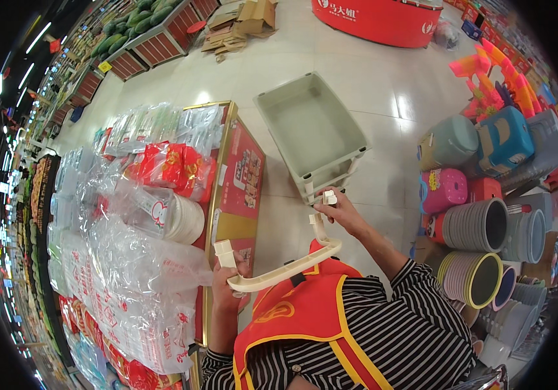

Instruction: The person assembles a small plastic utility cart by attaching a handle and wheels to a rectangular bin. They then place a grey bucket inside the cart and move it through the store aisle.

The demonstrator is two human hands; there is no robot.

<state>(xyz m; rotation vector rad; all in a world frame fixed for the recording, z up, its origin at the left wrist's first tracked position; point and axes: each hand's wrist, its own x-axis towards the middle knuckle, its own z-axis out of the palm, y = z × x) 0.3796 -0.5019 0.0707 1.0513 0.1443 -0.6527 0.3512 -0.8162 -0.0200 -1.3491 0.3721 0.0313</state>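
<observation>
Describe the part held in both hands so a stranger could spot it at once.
Start at the grey plastic crate on the pale floor. Just below it, the left hand and right hand hold a cream U-shaped handle. It is the only long curved bar, with squared ends.

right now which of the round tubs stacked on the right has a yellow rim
The lower stack lying on its side, nearest the striped sleeve; its front tub has a yellow rim, while the grey stack above has none.

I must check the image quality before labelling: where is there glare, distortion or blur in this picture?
Head view: ceiling lights glare on the glossy floor and plastic bags; the fisheye bends the display table edges and darkens the corners; the hands, left and right, and cream handle look sharp.
</observation>
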